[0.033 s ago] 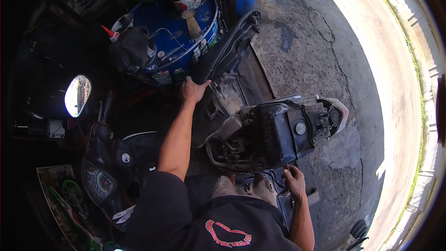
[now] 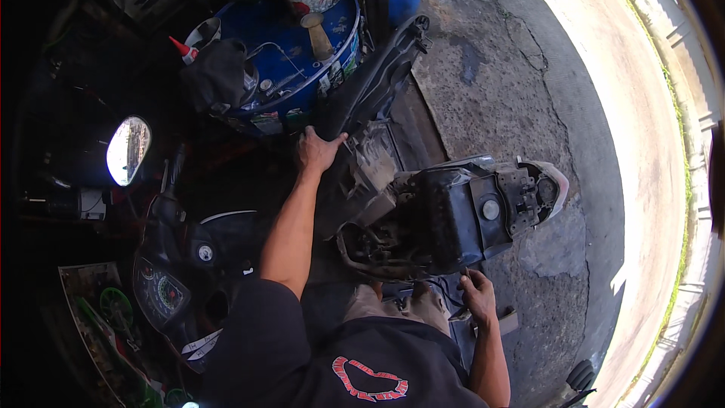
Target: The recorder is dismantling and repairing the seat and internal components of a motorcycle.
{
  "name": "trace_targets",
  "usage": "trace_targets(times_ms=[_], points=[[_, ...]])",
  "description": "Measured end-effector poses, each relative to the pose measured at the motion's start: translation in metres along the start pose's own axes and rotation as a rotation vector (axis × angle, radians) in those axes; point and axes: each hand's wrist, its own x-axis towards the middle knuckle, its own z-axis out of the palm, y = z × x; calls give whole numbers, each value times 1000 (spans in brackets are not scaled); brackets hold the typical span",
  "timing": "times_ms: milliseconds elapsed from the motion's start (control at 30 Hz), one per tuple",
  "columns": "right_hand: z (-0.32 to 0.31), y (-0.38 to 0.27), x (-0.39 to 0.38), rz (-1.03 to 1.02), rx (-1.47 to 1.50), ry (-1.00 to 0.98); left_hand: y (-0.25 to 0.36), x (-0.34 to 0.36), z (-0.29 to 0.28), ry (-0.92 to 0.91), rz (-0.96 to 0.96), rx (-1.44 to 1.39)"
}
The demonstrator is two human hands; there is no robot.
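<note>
My left hand (image 2: 319,151) is closed round the near end of a long black motorcycle seat (image 2: 377,79), thumb over its edge. The seat tilts up beside a blue drum, part of its underside showing. In front of me stands a motorcycle with its rear uncovered. A black fuel tank (image 2: 453,215) with a round cap (image 2: 491,209) sits in the frame, ahead of the tail piece (image 2: 555,189). My right hand (image 2: 477,295) is low at the tank's near side, fingers pinched together by a black cable (image 2: 445,292). What they hold, if anything, I cannot make out.
The blue drum (image 2: 343,60) carries a tin, a dark cloth (image 2: 219,75), a red-tipped bottle (image 2: 181,49) and tools. Handlebars with an instrument cluster (image 2: 162,295) and a mirror (image 2: 128,151) are at the left. Cracked concrete (image 2: 498,91) extends right toward a sunlit road.
The view has shifted very slightly. Both hands keep their places on the motorcycle and seat.
</note>
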Motion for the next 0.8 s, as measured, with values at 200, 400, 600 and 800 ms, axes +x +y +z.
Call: trace_targets(times_ms=[200, 400, 600, 800], points=[[61, -56, 26, -203, -108, -158, -38, -80, -11, 198, 65, -36], [163, -143, 91, -696, -210, -192, -12, -83, -35, 105, -113, -113], [199, -200, 98, -749, -479, -302, -31, -71, -19, 72, -271, -142], [184, -151, 103, -718, -479, -271, -72, -52, -3, 107, -159, -282]])
